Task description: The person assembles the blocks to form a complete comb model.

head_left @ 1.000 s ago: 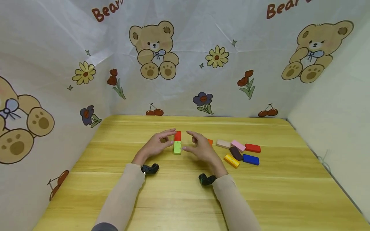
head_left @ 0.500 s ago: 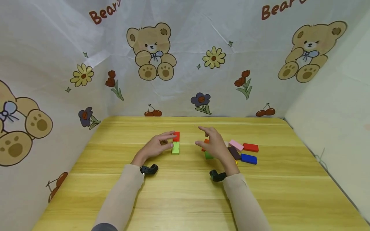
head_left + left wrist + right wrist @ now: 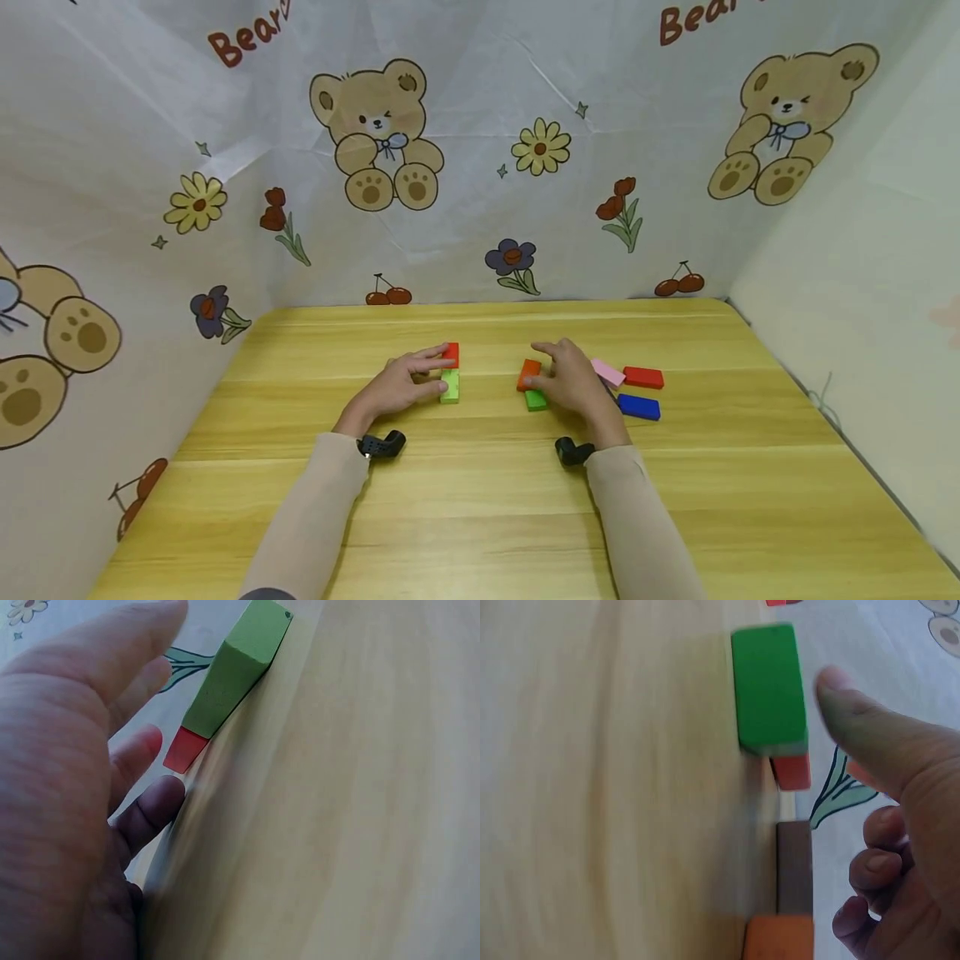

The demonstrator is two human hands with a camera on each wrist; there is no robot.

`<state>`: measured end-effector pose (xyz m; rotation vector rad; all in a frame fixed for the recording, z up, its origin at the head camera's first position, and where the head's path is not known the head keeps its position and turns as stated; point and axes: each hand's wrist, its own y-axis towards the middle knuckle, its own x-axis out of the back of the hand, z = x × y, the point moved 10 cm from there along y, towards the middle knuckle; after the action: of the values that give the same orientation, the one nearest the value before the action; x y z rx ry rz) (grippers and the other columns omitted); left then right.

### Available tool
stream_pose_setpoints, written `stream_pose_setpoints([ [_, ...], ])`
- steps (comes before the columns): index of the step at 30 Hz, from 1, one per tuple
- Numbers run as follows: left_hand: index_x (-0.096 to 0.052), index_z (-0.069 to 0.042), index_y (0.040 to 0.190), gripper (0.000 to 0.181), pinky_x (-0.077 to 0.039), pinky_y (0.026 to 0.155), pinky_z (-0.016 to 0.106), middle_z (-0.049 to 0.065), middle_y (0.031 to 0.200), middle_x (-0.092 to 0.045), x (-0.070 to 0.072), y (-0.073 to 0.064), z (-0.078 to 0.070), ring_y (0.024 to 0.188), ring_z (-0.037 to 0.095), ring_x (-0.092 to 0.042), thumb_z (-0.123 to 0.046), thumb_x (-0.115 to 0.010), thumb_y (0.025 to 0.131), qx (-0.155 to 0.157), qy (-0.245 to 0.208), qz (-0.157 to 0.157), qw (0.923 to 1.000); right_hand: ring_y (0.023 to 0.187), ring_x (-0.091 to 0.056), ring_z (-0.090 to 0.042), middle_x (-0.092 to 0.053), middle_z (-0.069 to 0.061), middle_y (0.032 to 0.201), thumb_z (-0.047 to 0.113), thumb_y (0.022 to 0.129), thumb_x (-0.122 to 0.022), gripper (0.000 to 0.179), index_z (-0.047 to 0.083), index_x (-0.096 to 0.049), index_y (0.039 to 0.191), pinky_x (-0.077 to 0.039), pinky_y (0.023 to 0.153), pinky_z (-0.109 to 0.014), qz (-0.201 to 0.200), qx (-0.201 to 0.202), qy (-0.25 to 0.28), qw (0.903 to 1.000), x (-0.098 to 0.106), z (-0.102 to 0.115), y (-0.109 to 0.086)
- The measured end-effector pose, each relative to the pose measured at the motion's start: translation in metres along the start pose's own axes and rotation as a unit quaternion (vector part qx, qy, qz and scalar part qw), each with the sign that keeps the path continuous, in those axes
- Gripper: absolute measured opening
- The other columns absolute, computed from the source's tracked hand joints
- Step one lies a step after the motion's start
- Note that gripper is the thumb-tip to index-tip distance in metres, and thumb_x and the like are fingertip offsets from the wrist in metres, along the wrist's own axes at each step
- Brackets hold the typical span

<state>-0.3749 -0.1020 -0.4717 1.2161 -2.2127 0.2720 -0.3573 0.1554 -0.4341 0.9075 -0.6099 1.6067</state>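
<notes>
A red block [image 3: 452,353] and a light green block [image 3: 450,388] lie end to end on the table, left of centre. My left hand [image 3: 399,385] is beside them with fingers loosely extended, its fingertips overlapping both in the head view. To the right, an orange block [image 3: 528,374] lies against a green block [image 3: 536,401]. Over this pair hovers my right hand [image 3: 576,383], its thumb tip overlapping the orange block and its index finger reaching forward. In the right wrist view the thumb [image 3: 870,724] is apart from the green block, and the other fingers curl loosely around nothing.
Right of my right hand lie a pink block [image 3: 608,372], a red block [image 3: 643,377] and a blue block [image 3: 639,407]. A dark brown block [image 3: 795,866] shows in the right wrist view, mostly hidden by the hand from above. A bear-print cloth [image 3: 465,208] hangs behind the table.
My right hand has moved right, away from the red and light green blocks, and come down over the orange and green pair. The left hand has stayed beside its blocks.
</notes>
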Motion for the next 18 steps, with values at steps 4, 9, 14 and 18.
stream_pose_setpoints([
  [4, -0.063, -0.034, 0.138, 0.048, -0.004, 0.119, 0.064, -0.012, 0.163, -0.035, 0.001, -0.001, 0.001, 0.152, 0.028, -0.026, -0.048, -0.070, 0.092, 0.009, 0.033, -0.004, 0.9994, 0.081, -0.043, -0.022, -0.052, -0.014, 0.096, 0.031, 0.087, -0.080, 0.065, 0.007, -0.057, 0.142, -0.035, 0.072, -0.035, 0.008, 0.005, -0.006, 0.9999, 0.001, -0.004, -0.001],
  [9, -0.064, -0.038, 0.135, 0.047, -0.013, 0.114, 0.056, -0.014, 0.161, -0.036, 0.001, -0.001, 0.002, 0.144, 0.024, -0.036, -0.050, -0.071, 0.090, 0.015, 0.076, -0.007, 0.9970, 0.081, -0.044, -0.022, -0.053, -0.012, 0.093, 0.032, 0.087, -0.080, 0.060, 0.007, -0.061, 0.139, -0.035, 0.070, -0.034, 0.020, 0.006, -0.012, 0.9997, -0.002, -0.007, 0.000],
  [14, -0.064, -0.040, 0.134, 0.046, -0.021, 0.104, 0.047, -0.017, 0.161, -0.036, 0.000, 0.001, 0.003, 0.138, 0.019, -0.042, -0.051, -0.070, 0.090, 0.015, 0.105, -0.006, 0.9944, 0.081, -0.045, -0.022, -0.051, -0.008, 0.089, 0.036, 0.086, -0.080, 0.057, 0.010, -0.065, 0.135, -0.035, 0.068, -0.033, 0.034, -0.009, -0.014, 0.9993, -0.004, -0.010, 0.000],
  [18, -0.064, -0.039, 0.133, 0.045, -0.021, 0.104, 0.047, -0.016, 0.161, -0.036, -0.001, 0.002, 0.004, 0.139, 0.021, -0.041, -0.050, -0.071, 0.090, 0.013, 0.107, -0.005, 0.9942, 0.078, -0.044, -0.022, -0.049, -0.008, 0.086, 0.039, 0.084, -0.081, 0.058, 0.012, -0.066, 0.134, -0.033, 0.066, -0.033, 0.038, -0.019, -0.017, 0.9989, -0.005, -0.013, 0.001],
])
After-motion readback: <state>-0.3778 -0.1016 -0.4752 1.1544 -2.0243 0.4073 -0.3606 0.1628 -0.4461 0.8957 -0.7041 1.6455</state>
